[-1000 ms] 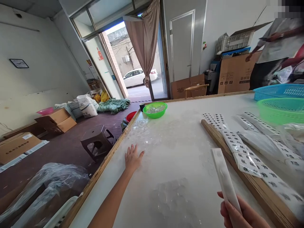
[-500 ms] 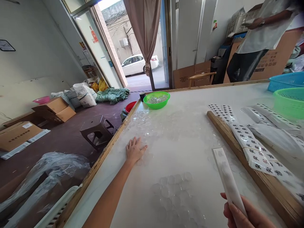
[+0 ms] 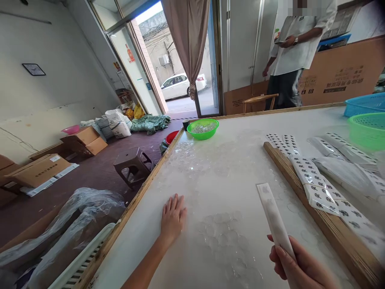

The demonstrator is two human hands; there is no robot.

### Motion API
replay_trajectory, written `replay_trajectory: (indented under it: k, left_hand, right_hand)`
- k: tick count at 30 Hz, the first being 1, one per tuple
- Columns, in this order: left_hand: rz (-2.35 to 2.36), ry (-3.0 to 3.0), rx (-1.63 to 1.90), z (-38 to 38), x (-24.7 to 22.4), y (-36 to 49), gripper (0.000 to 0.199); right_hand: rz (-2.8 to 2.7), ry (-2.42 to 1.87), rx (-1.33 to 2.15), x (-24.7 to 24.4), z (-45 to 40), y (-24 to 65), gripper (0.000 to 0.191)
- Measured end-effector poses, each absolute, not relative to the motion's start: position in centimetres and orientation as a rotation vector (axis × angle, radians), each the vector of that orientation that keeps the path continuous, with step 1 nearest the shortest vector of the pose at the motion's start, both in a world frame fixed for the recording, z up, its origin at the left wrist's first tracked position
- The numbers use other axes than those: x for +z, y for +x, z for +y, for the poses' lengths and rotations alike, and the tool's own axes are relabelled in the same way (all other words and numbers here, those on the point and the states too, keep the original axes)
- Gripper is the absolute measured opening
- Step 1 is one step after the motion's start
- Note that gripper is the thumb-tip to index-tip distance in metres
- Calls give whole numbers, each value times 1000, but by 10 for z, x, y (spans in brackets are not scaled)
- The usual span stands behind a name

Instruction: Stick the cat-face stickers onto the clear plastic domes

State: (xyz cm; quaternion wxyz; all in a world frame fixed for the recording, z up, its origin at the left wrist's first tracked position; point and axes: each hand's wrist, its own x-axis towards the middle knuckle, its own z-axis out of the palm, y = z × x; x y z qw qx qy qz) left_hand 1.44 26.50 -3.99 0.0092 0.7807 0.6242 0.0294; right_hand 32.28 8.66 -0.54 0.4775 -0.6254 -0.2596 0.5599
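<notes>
My left hand [image 3: 173, 218] lies flat on the white tabletop [image 3: 144, 245], palm down with the fingers stretched forward and only slightly apart. To its right, several clear round discs [image 3: 224, 237] are spread over the table. My right hand [image 3: 296, 261] grips the lower end of a flat, whitish strip-shaped packet [image 3: 275, 218], which points up and away to the left. Whether the packet holds anything cannot be made out. Farther off, more small clear pieces [image 3: 183, 154] lie scattered near a green bowl [image 3: 203, 129] filled with similar clear pieces.
A wooden strip [image 3: 313, 204] runs along the right, beside printed plastic sleeves [image 3: 315, 184]. Green [image 3: 367, 130] and blue baskets [image 3: 363, 105] stand at the far right. Left of the table are a stool [image 3: 132, 164] and plastic sheeting [image 3: 81, 224]. A person [image 3: 294, 52] stands beyond the table.
My left hand has drawn back toward me along the table, its fingers closer together. The packet in my right hand has shifted slightly left. The person in the background has moved left in view.
</notes>
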Motion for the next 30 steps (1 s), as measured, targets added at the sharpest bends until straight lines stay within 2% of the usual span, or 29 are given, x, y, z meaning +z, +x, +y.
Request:
replay_trajectory:
  k: [6,15,19,24,28,30]
  left_hand:
    - [1889,2403,85,193,-39,17,52]
    - [1727,2264,49,141,-32,50,57]
    - [1623,2271,235,137,-27,57,58]
    - [1507,2182,483,134,-31,52,55]
    - [1524,2074,741,144,-41,44,76]
    - [1448,1994,908,148,-40,40,80]
  right_hand:
    - [-783,-1483,1166,15,80,303,50]
    - [-954,-1364,1255,13,88,297,51]
    - [-914,-1298,1331,3,92,287,52]
    - [-833,-1232,1411,-13,98,276,62]
    - [-869,-1151,1438,-18,100,271,61]
    - [-880,-1107,1460,-20,100,272,59]
